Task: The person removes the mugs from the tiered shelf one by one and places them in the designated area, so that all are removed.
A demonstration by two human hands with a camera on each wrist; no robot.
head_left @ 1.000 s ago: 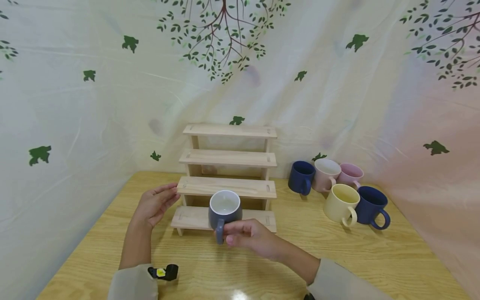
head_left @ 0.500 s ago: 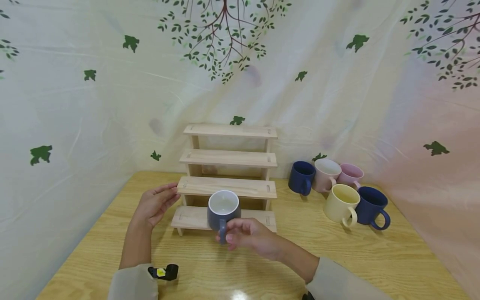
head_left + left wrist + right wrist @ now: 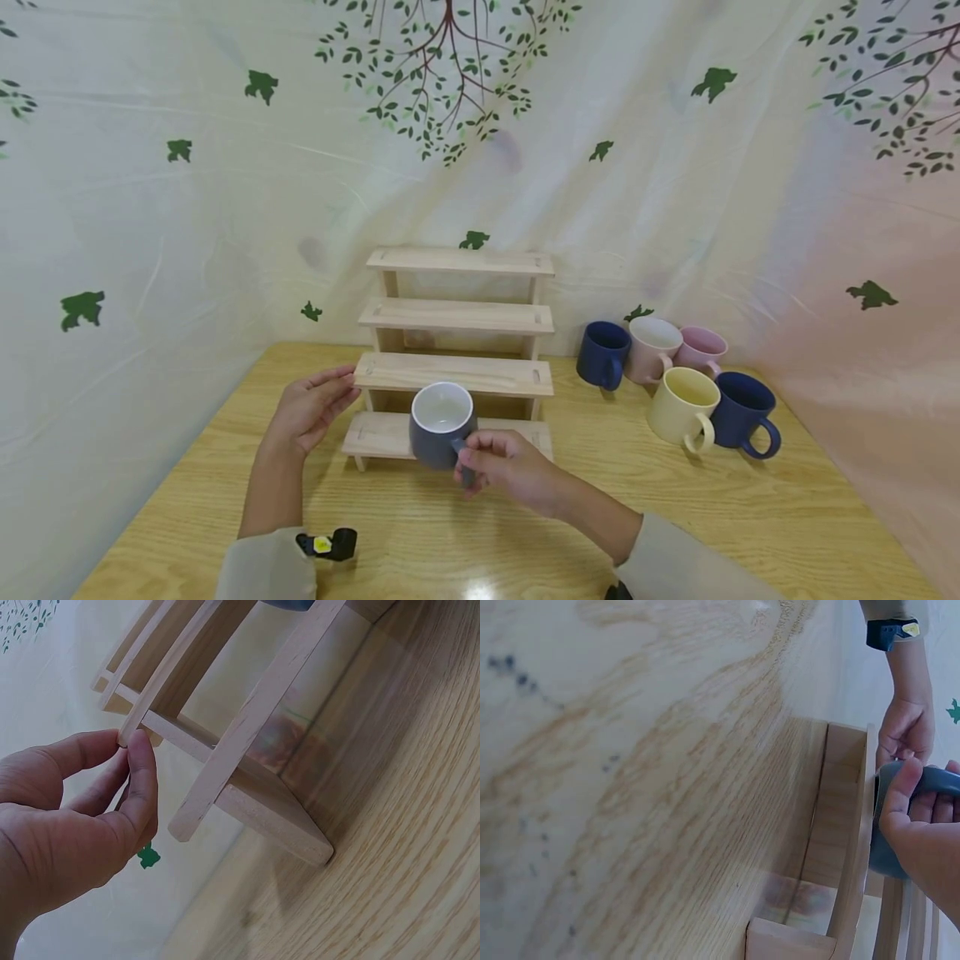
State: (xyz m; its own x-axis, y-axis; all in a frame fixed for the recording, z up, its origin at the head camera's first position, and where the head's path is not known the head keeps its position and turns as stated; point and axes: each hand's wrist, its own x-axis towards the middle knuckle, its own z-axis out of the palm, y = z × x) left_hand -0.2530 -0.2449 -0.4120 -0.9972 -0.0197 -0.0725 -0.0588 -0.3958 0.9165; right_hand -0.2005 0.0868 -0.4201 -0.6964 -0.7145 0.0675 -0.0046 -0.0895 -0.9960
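Note:
A grey-blue mug (image 3: 441, 446) with a white inside stands upright at the lowest step of a stepped wooden rack (image 3: 453, 373). My right hand (image 3: 517, 475) grips its handle between thumb and fingers, also seen as a hand (image 3: 930, 832) around the handle in the right wrist view. Whether the mug's base touches the step cannot be told. At the rack's left side, my left hand (image 3: 311, 408) pinches the end of the second step from the bottom. The left wrist view shows that hand's thumb and fingers (image 3: 141, 769) at the board end (image 3: 133, 727).
On the table (image 3: 600, 517) to the right stand a navy mug (image 3: 602, 357), a pale pink mug (image 3: 647, 354), a pink mug (image 3: 702, 346), a yellow mug (image 3: 678, 408) and a larger navy mug (image 3: 742, 408). A leaf-patterned curtain (image 3: 480, 192) hangs right behind the rack.
The grey-blue mug has turned so its handle swings from the front towards the right, and it has shifted slightly left. My left hand and the rack have stayed put.

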